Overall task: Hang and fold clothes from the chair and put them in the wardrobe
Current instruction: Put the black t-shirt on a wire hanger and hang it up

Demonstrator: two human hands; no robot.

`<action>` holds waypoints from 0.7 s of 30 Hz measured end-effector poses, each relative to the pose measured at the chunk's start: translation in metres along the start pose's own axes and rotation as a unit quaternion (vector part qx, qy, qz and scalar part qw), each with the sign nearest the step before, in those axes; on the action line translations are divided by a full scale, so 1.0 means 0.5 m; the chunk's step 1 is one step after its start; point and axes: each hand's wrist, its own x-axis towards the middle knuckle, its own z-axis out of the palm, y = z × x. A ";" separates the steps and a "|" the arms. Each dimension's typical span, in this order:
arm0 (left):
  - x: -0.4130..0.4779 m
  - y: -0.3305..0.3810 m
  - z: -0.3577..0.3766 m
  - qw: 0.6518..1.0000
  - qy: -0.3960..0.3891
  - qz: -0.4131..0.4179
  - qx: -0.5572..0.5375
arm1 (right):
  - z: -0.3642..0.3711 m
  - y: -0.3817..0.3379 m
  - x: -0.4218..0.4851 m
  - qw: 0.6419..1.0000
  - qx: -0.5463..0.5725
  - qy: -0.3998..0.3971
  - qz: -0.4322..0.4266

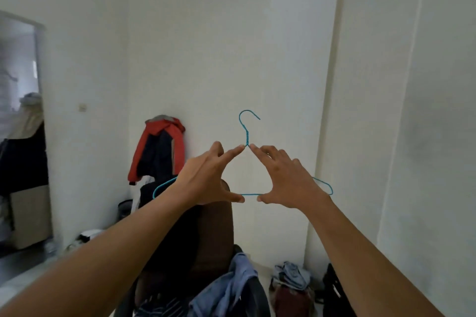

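Both hands hold a blue wire hanger [247,136] up at arm's length in front of a white wall [206,46], hook uppermost and curling to the right. The left hand [206,177] is spread wide across the left half of the frame: its index finger runs up along the sloping wire to just below the twisted neck, its thumb reaches to the bottom bar, and the other fingers bend over the slope. The right hand [288,177] mirrors it on the other half, index tip beside the neck and thumb tip on the bottom bar, so the two thumbs sit close together but apart. Only the rounded ends of the hanger stick out past each wrist (nothing hangs on it). Below and behind the hands stands a chair [219,226] with a brown back, dark clothes draped over its left side and a light blue shirt [239,273] lying crumpled over its seat and armrest. A red and dark jacket [159,147] hangs against the wall behind the chair. On the floor to the right lies a pile of clothes [291,275], near a black bag [334,288].
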 end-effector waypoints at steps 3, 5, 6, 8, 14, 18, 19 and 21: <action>-0.042 -0.105 0.044 1.000 -0.022 -0.013 0.008 | 0.087 -0.082 0.053 1.000 0.019 -0.016 0.001; -0.072 -0.170 0.085 0.999 -0.036 -0.025 0.002 | 0.147 -0.136 0.083 0.999 0.026 -0.027 -0.002; -0.086 -0.196 0.108 0.999 -0.044 -0.031 -0.002 | 0.174 -0.159 0.094 0.999 0.029 -0.035 -0.003; -0.114 -0.241 0.153 0.997 -0.066 -0.040 -0.015 | 0.226 -0.199 0.107 0.998 0.033 -0.056 -0.005; -0.173 -0.333 0.276 0.991 -0.118 -0.058 -0.032 | 0.363 -0.274 0.129 0.992 0.057 -0.110 -0.005; -0.176 -0.380 0.331 0.988 -0.129 -0.072 -0.038 | 0.427 -0.292 0.165 0.990 0.058 -0.124 -0.011; -0.170 -0.393 0.344 0.988 -0.131 -0.075 -0.038 | 0.442 -0.293 0.178 0.990 0.058 -0.127 -0.012; -0.153 -0.417 0.371 0.987 -0.134 -0.079 -0.036 | 0.470 -0.292 0.208 0.990 0.056 -0.127 -0.012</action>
